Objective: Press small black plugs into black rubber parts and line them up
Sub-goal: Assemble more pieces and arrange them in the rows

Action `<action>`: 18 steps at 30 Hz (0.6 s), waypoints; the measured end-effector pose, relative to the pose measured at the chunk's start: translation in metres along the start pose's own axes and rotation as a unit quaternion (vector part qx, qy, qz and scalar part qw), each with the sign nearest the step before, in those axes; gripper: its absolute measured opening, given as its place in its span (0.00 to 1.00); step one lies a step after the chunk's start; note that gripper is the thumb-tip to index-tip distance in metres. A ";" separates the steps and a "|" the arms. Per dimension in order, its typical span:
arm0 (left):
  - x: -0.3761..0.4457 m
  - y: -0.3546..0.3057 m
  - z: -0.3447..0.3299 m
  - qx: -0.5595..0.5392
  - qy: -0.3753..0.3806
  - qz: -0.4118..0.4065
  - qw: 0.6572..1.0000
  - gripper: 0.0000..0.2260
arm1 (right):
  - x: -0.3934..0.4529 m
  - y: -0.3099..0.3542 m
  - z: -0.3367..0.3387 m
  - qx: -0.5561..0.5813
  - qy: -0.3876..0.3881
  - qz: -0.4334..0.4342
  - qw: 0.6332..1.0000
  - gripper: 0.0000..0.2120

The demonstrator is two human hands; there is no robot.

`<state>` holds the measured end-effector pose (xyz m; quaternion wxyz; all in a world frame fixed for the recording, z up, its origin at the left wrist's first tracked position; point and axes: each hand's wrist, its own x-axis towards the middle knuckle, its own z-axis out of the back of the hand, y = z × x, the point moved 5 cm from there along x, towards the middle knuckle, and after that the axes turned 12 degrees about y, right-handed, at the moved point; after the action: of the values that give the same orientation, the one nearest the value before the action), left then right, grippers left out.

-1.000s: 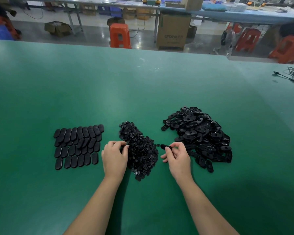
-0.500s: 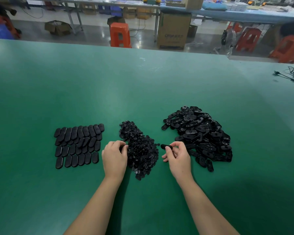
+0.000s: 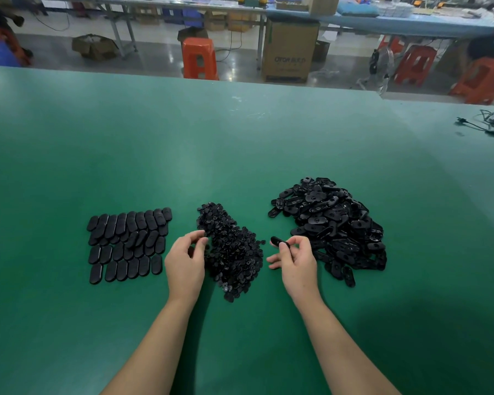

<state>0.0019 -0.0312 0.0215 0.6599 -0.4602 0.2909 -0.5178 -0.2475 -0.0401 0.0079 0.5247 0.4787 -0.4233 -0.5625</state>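
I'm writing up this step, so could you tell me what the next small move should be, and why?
Probably bring the left hand to the rubber part pinched in the right hand; its fingertips sit pinched at the plug pile, though any plug is too small to see.

This looks like a factory assembly floor. A long workbench covered in a green mat (image 3: 240,138) carries bulk heaps of identical black rubber parts (image 3: 328,223). Beyond it stand orange plastic stools (image 3: 199,58), a printed cardboard carton (image 3: 290,52) and another long bench with a blue top (image 3: 382,22), laden with what seem to be supplies, on a polished concrete floor (image 3: 154,57).
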 end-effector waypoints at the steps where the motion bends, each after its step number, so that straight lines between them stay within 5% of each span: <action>1: 0.001 0.001 0.000 -0.006 0.004 0.002 1.000 0.06 | 0.000 0.000 -0.001 0.010 0.003 0.004 1.000 0.05; 10: 0.007 0.000 0.003 -0.189 0.024 0.061 0.980 0.12 | 0.002 0.001 -0.002 0.011 0.012 -0.004 1.000 0.12; 18: 0.005 -0.029 -0.013 -0.148 0.072 0.027 0.986 0.11 | 0.001 0.000 -0.002 0.021 0.019 -0.010 1.000 0.15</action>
<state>-0.0202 -0.0413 0.0429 0.5757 -0.5063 0.4232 -0.4829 -0.2453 -0.0413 0.0077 0.5163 0.5045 -0.4202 -0.5499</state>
